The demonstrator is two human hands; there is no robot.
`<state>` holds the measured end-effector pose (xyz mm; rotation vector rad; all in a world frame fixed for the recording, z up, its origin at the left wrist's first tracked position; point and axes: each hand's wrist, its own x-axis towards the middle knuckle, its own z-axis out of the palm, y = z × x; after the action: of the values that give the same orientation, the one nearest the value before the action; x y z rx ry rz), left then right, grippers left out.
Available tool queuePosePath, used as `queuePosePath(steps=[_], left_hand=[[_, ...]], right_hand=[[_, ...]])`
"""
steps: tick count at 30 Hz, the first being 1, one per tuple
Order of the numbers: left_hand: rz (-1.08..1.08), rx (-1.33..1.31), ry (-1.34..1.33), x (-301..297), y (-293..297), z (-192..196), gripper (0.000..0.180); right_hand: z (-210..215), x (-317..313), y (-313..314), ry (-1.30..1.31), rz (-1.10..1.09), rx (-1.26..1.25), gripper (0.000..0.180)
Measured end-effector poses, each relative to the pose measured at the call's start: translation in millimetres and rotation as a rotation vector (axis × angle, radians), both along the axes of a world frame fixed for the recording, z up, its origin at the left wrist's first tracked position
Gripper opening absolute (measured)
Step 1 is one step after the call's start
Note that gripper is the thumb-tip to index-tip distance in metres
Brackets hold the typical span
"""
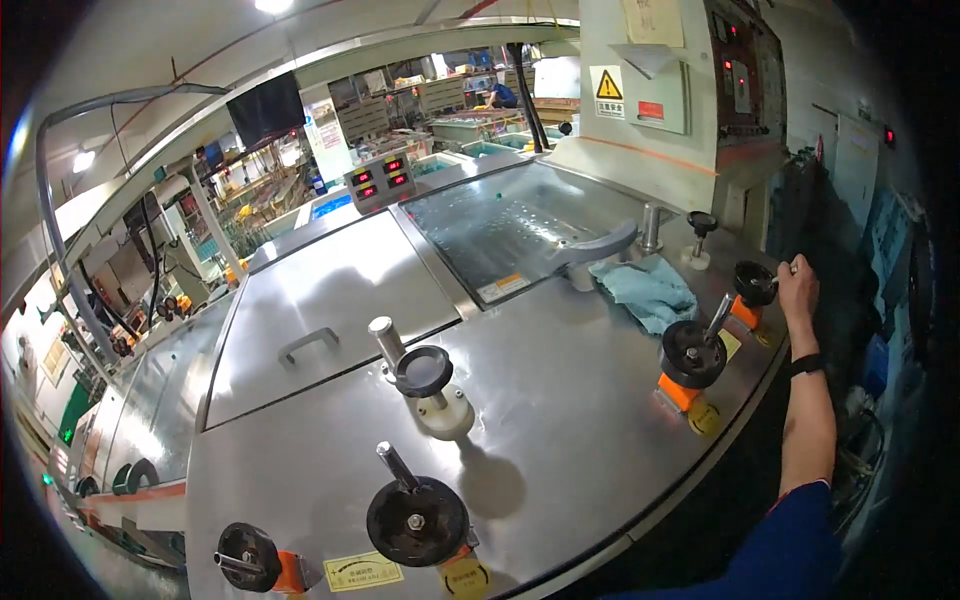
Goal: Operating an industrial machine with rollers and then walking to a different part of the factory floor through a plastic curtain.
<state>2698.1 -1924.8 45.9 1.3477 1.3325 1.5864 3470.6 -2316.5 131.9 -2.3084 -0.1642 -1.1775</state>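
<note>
At the far right end of the steel machine top, my right hand is closed at the crank handle of a small black handwheel. That wheel sits on an orange mount. Nearer to me stands a larger black handwheel, its metal crank pointing up, also on an orange base. A crumpled light-blue cloth lies just left of these wheels. Beside the cloth, a curved grey handle rests by a glass panel. My left hand is out of view.
More black handwheels line the near edge, and one stands on a white mount. A steel lid with a grip covers the middle; wet glass lies behind. A control cabinet rises beyond. Far back, a person is present.
</note>
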Motion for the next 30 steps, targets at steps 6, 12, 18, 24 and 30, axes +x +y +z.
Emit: queuePosePath(steps=[6,12,18,24,30], left_hand=[[-0.002,-0.003,-0.009,-4.7,7.7,-1.9,0.052],[-0.008,0.0,-0.005,-10.5,10.2,-3.6,0.052],[-0.014,0.01,-0.026,-21.8,5.1,-6.0,0.053],[-0.012,0.006,-0.041,-31.5,-4.1,-8.2,0.053],[-0.002,-0.006,-0.071,-52.6,-10.1,-15.8,0.053]], right_hand=[[23.2,-72.4,20.7,0.008,-0.01,-0.204,0.03],[45.5,-182.5,61.0,0.341,0.87,-0.198,0.048],[69.0,-196.8,94.8,0.512,1.055,-0.181,0.039],[48.2,-165.7,127.7,0.376,1.06,0.016,0.019],[25.5,-214.9,96.8,0.16,0.789,0.145,0.019]])
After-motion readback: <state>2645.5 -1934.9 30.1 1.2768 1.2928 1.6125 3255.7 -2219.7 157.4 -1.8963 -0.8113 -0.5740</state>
